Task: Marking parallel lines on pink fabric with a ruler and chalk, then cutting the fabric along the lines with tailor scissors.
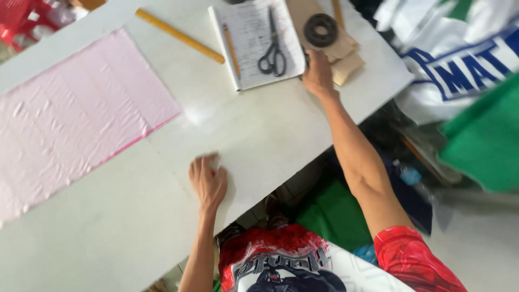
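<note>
Right hand (318, 73) reaches beside the notebook (254, 43), finger state not discernible; left hand (208, 181) rests flat, fingers together, on the desk (270, 135).

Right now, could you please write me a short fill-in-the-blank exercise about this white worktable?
1. The black-handled scissors lie on an open ____.
2. The flat sheet of fabric on the white table is ____ in colour.
3. The left hand rests flat on the ____.
4. The right hand reaches beside the notebook's ____ edge.

Missing words: notebook; pink; table; right
</note>
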